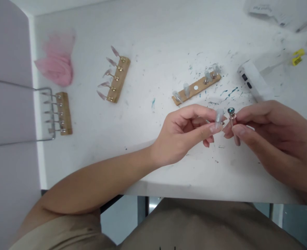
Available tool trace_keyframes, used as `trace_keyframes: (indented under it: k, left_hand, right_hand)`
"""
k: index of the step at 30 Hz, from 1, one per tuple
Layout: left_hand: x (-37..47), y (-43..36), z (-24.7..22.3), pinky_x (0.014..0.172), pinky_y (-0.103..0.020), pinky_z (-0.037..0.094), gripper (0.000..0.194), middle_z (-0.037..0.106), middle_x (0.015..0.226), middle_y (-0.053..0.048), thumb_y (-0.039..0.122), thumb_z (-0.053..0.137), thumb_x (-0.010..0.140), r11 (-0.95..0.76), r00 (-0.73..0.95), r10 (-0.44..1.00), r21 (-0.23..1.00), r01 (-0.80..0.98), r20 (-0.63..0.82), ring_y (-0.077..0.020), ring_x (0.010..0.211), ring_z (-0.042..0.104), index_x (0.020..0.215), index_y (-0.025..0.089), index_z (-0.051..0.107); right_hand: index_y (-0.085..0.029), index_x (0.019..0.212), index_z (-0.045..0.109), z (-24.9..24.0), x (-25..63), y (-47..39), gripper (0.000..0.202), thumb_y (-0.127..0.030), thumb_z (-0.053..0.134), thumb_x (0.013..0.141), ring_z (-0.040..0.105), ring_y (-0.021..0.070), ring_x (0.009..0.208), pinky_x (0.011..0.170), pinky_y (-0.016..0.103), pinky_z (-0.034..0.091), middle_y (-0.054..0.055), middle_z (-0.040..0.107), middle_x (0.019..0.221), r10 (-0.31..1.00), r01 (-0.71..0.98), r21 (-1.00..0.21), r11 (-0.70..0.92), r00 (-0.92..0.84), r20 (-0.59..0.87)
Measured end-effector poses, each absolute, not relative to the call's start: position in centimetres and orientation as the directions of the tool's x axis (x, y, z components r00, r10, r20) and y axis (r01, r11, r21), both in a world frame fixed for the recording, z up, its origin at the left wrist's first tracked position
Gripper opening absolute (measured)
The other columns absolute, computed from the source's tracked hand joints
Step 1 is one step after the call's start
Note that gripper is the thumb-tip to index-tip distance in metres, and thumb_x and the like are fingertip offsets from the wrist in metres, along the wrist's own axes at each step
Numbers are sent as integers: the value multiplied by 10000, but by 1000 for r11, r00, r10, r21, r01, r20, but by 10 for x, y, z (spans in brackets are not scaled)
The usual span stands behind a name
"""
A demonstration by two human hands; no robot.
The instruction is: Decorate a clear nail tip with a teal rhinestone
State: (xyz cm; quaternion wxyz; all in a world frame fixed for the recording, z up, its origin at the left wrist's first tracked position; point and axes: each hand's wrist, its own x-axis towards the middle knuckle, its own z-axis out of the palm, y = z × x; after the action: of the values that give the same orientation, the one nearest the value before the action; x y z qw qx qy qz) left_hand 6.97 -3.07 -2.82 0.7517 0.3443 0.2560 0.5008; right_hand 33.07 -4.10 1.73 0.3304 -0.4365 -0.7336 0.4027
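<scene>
Head view, and the right hand [271, 135] has a slim rod [232, 118] pinched between thumb and fingers, its glossy round end [230, 110] poking up beyond them; looks stiff, probably smooth, best gripped mid-shaft; just left of those fingertips, the left hand [183, 130] pinches a clear nail tip [219, 117] between thumb and forefinger; feather-light, I'd judge, maybe slippery, crackable; hold it low, gently.
</scene>
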Motion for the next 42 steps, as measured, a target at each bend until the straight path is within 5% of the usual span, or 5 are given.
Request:
trace_keyframes:
  k: [12,18,22,32,42]
  left_hand:
    - [69,-30,-28,648,-188,731,396,943,985,31,368,1256,881,265,371,926,821,-506,-71,-115,727,870,1084,258,933]
    - [71,-30,-24,654,-152,727,362,950,954,60,174,1238,861,313,378,921,753,-579,-92,-99,726,880,1069,273,959]
    - [71,-30,-26,667,-189,750,368,956,987,38,254,1247,871,312,380,919,779,-544,-103,-113,727,879,1086,261,949]
    - [70,-26,-28,701,-176,747,254,932,972,45,257,1150,1018,239,394,919,807,-541,-8,-102,753,891,1100,241,910]
    - [64,-27,-25,705,-138,773,316,934,1029,91,88,1151,956,287,426,905,749,-597,-7,-67,704,884,1148,287,998]
  right_hand:
    - [-199,1365,939,20,330,-44,505,-679,792,1418,873,40,1081,995,123,739,36,847,1180,909,374,-893,250,-409,83]
    - [-233,1638,908,4,359,-62,783,-915,954,1256,838,207,1539,1347,335,839,135,813,1371,942,357,-930,87,-334,-40]
    - [-245,1699,895,0,368,-66,808,-931,922,1273,804,236,1631,1418,369,830,151,797,1421,942,360,-929,92,-334,-36]
    - [-210,1461,803,13,333,-45,173,-357,710,1465,843,-59,1253,1153,32,694,-21,814,1312,799,350,-803,482,-551,239]
    - [-162,1432,782,25,326,-48,94,-254,787,1417,851,-57,1215,1160,8,717,4,831,1276,878,309,-882,357,-433,203]
